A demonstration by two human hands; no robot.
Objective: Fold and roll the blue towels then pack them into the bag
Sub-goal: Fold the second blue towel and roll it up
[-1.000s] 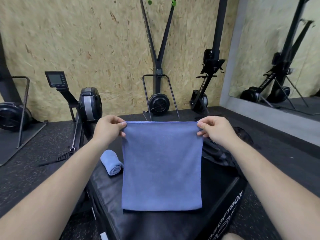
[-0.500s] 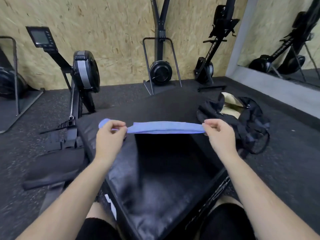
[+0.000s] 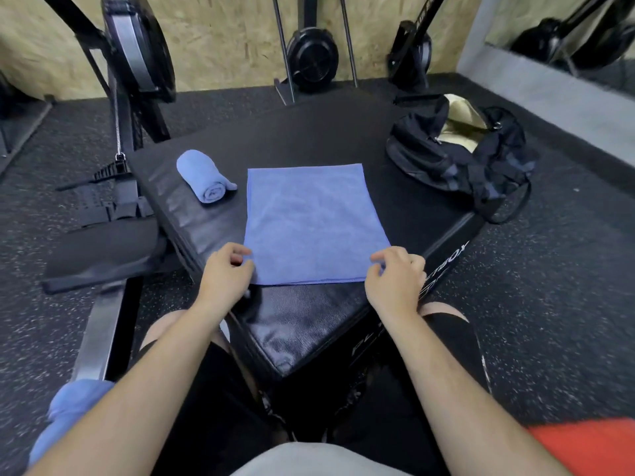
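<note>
Fingers (image 3: 237, 250) left hand (image 3: 223, 273), right hand (image 3: 395, 280) curled at flat towel (image 3: 309, 221) corners, grip unclear; rolled towel (image 3: 204, 176), bag (image 3: 429, 149) flanking.

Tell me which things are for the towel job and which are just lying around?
For the job: flat blue cloth towel, rolled blue cloth towel, crumpled blue towels, open black fabric bag, black padded box.
Lying about: black rowing machines, wall mirror.

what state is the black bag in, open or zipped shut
Open. The black bag gapes at its top, and its pale lining shows inside. No towel is visible in it.
</note>
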